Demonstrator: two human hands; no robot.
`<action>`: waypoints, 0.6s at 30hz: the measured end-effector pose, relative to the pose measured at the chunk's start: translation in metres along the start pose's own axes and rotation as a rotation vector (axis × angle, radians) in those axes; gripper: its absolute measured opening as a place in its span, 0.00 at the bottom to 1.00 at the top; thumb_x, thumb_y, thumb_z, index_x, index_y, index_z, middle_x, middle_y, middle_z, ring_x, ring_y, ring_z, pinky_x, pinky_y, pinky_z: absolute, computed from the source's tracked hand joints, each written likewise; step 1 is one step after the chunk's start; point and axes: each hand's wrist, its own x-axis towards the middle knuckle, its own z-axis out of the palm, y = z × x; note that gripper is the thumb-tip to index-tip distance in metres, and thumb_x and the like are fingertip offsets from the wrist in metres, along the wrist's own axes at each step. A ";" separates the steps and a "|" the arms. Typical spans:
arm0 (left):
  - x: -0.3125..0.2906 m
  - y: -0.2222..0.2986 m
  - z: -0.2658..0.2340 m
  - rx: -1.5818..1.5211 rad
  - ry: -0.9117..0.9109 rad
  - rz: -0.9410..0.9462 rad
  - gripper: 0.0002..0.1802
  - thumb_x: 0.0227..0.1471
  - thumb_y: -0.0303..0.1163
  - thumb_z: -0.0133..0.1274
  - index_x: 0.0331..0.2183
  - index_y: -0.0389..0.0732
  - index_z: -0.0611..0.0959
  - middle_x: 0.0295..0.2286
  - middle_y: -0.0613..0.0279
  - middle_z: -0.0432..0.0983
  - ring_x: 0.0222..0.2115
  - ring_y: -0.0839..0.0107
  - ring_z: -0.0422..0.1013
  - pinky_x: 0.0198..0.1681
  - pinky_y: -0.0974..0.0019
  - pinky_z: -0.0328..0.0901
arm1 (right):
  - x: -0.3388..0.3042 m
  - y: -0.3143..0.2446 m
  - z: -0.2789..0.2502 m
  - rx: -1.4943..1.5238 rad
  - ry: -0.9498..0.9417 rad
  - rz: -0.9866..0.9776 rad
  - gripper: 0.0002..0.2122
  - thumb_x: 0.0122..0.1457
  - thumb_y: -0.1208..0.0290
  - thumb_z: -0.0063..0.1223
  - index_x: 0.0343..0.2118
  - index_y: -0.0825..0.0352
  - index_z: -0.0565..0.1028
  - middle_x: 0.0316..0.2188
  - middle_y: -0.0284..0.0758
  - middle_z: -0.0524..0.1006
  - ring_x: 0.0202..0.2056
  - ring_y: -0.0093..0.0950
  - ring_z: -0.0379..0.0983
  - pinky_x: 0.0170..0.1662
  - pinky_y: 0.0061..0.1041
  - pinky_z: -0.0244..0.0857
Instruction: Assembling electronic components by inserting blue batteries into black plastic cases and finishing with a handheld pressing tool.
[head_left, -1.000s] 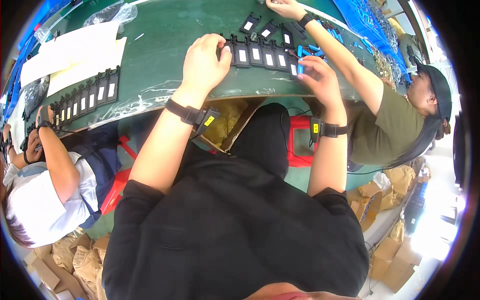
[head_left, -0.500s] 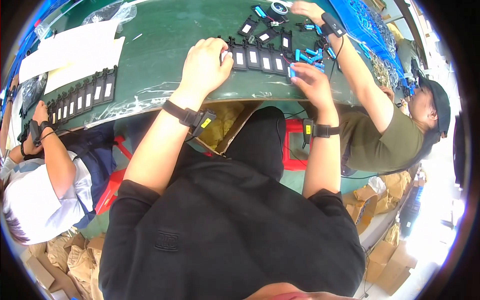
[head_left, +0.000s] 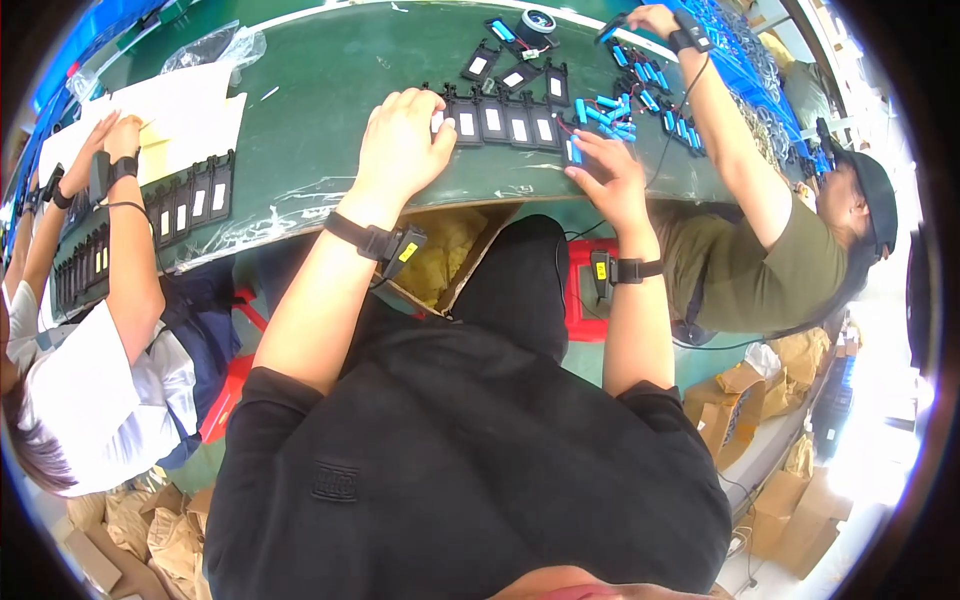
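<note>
A row of flat black plastic cases with white labels (head_left: 492,120) lies on the table in front of me. At the row's left end, my left hand (head_left: 405,140) curls over the edge case, with its thumb and fingers gripping it. Beside the right end, my right hand (head_left: 612,178) pinches a blue cylindrical battery (head_left: 573,150) with a thin red wire, close to the last case. Just beyond that hand lies a loose pile of blue batteries (head_left: 610,115). Several more black cases (head_left: 518,76) lie scattered behind the row.
A co-worker's hand (head_left: 655,20) reaches over battery-filled cases (head_left: 640,68) at the right. Blue bins (head_left: 745,70) line the far right. At left, another person's hands (head_left: 110,140) are by paper sheets (head_left: 165,110) and a case row (head_left: 195,195). A round dark container (head_left: 537,22) stands behind.
My right hand has shifted slightly left and down with the battery. The co-worker at left has reached forward to the paper. More battery-filled cases show at right as the view has shifted.
</note>
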 end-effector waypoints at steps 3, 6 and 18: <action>-0.001 -0.002 -0.004 0.008 0.021 0.029 0.12 0.55 0.33 0.62 0.40 0.38 0.85 0.38 0.53 0.81 0.43 0.52 0.77 0.51 0.50 0.71 | -0.011 -0.024 -0.012 0.014 0.129 -0.049 0.21 0.50 0.74 0.79 0.49 0.67 0.86 0.53 0.40 0.86 0.52 0.37 0.81 0.58 0.35 0.74; -0.001 0.001 -0.005 0.031 0.024 0.046 0.12 0.55 0.33 0.62 0.40 0.37 0.85 0.38 0.53 0.81 0.43 0.52 0.77 0.51 0.49 0.70 | -0.036 -0.023 -0.019 0.019 0.295 0.058 0.20 0.52 0.74 0.78 0.49 0.66 0.86 0.54 0.39 0.86 0.53 0.37 0.81 0.58 0.34 0.74; -0.001 0.004 -0.003 0.018 0.052 0.068 0.13 0.54 0.32 0.64 0.40 0.37 0.84 0.40 0.52 0.78 0.45 0.51 0.75 0.51 0.49 0.71 | 0.013 0.063 -0.015 -0.796 0.411 0.404 0.13 0.59 0.80 0.60 0.48 0.70 0.84 0.56 0.49 0.80 0.55 0.51 0.76 0.61 0.45 0.70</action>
